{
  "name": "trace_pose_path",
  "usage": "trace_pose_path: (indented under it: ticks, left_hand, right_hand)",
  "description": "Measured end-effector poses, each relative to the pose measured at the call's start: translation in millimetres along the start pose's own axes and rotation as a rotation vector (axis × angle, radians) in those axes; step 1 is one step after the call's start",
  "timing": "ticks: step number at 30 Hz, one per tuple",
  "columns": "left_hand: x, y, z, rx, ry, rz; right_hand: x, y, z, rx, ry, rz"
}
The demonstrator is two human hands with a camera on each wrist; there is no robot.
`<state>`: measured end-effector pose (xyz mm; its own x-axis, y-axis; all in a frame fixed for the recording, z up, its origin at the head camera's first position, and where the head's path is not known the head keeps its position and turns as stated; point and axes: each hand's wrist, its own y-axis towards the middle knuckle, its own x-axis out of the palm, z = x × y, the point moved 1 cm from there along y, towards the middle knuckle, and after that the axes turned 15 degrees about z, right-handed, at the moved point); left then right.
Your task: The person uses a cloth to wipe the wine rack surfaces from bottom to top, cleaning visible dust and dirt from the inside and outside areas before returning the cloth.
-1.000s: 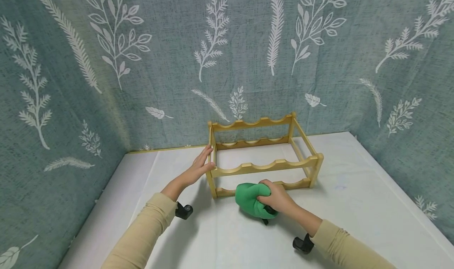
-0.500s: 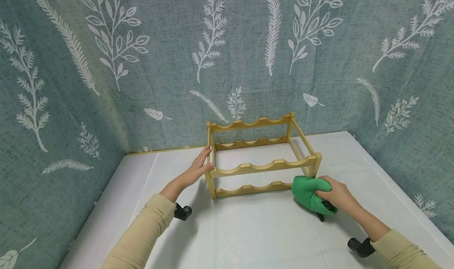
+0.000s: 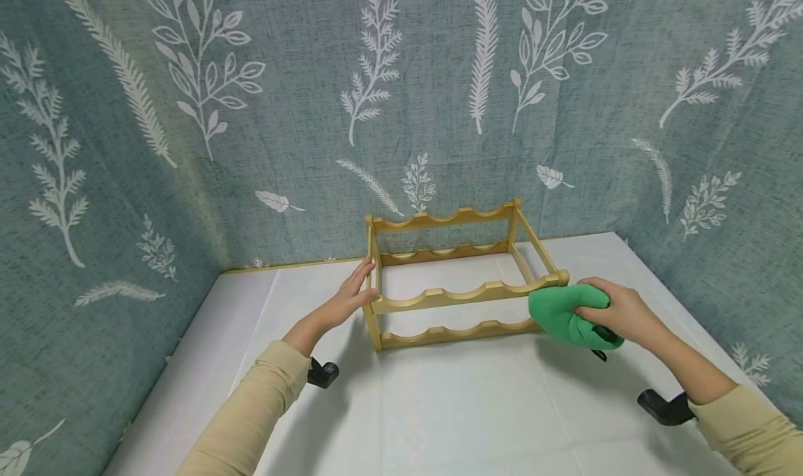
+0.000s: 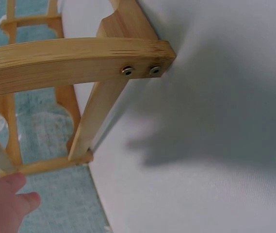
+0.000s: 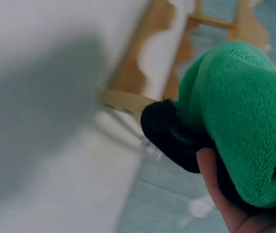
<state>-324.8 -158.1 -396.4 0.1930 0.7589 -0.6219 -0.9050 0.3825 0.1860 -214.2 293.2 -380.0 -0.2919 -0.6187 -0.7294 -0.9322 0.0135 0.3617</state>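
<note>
A pale wooden wine rack point(image 3: 467, 295) with scalloped rails stands on the white table. My left hand point(image 3: 343, 303) rests on the rack's left end, its fingers straight and the thumb near the front top rail. In the left wrist view, fingertips point(image 4: 24, 201) show beside the wooden frame. A fuzzy green cleaning cloth with black trim point(image 3: 567, 316) is bunched up in my right hand point(image 3: 624, 312), fingers and thumb curled round it. The cloth is at the rack's front right corner and covers part of it; whether they touch I cannot tell. The right wrist view shows the cloth point(image 5: 244, 116) up close.
The white table point(image 3: 464, 406) lies in front of and around the rack. A teal curtain point(image 3: 301, 134) with white leaf prints hangs close behind the rack and along both sides. Black wrist camera mounts point(image 3: 665, 408) sit at each wrist.
My right hand has moved right along the rack's front with the green cloth, then up a little at the right corner. The left hand and the rack have stayed in place.
</note>
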Motion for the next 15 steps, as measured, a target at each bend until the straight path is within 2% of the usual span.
trace_pose_path:
  ticks: [5,8,11,15]
  left_hand:
    - [-1.0,-0.2,-0.5,-0.013,0.01,0.0]
    - [-0.9,-0.1,-1.1,-0.012,0.013,-0.002]
    - [-0.8,-0.3,-1.4,-0.013,0.017,-0.003]
    - [-0.1,-0.1,-0.5,-0.004,0.011,-0.004]
  right_hand:
    - [-30.6,12.6,-20.1,-0.031,-0.036,0.031]
    - [-36.4,13.6,-25.9,-0.014,-0.014,-0.003]
    - [-23.2,7.7,-21.2,-0.018,0.025,-0.081]
    - [15.7,-4.9,2.1,-0.018,0.049,-0.17]
